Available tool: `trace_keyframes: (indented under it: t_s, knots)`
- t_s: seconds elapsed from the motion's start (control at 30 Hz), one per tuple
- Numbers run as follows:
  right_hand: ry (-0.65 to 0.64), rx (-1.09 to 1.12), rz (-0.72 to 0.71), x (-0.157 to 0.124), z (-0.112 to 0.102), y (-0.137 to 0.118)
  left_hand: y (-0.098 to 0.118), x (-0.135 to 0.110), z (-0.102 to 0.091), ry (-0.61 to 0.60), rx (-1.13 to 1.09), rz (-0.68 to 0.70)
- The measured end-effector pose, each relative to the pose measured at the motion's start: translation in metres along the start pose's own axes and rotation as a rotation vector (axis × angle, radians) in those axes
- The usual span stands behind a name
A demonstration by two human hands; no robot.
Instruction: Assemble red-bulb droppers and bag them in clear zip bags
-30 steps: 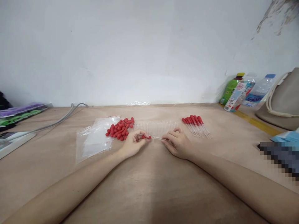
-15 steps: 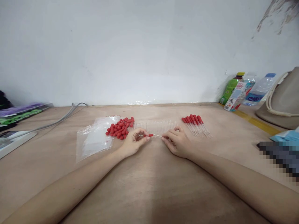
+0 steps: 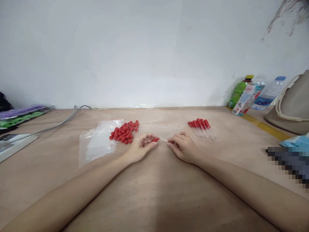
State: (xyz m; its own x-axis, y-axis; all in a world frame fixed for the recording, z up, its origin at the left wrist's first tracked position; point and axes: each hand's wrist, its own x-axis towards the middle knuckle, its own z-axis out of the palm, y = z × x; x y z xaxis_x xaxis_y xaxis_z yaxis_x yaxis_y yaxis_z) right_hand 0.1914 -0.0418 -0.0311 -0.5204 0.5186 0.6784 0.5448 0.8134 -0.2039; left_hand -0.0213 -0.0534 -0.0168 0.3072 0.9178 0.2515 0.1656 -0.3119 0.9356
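Observation:
My left hand (image 3: 140, 148) pinches a small red rubber bulb (image 3: 155, 139) at its fingertips. My right hand (image 3: 182, 147) pinches the thin clear glass tube (image 3: 164, 140) that meets the bulb. Both hands rest on the wooden table (image 3: 154, 193), close together. Behind them lies a row of bare clear tubes (image 3: 160, 130). A heap of loose red bulbs (image 3: 124, 132) sits just beyond my left hand. Several droppers with red bulbs fitted (image 3: 203, 129) lie in a row beyond my right hand.
Clear plastic bags (image 3: 98, 143) lie left of the bulbs. A grey cable (image 3: 58, 125) runs toward the wall. Trays (image 3: 16, 116) and a booklet sit at far left. Bottles (image 3: 251, 95), a beige bag (image 3: 292, 106) and a blue pack (image 3: 298, 140) stand at right.
The red bulb has moved slightly right toward the tube between my fingers and now tilts up a little. Both hands stay in nearly the same spot.

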Motion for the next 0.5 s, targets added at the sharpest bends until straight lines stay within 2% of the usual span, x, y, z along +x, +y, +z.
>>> trace_keyframes:
  t_s: [0.27,0.5]
  knots:
    - [-0.076,0.035,-0.059,0.0004,-0.0007,0.0001,-0.0032,-0.0036,0.0013,0.036,0.317,0.118]
    - [-0.187,-0.056,-0.115,0.0031,-0.0096,0.0033,0.0015,-0.007,0.0007,-0.088,0.505,0.251]
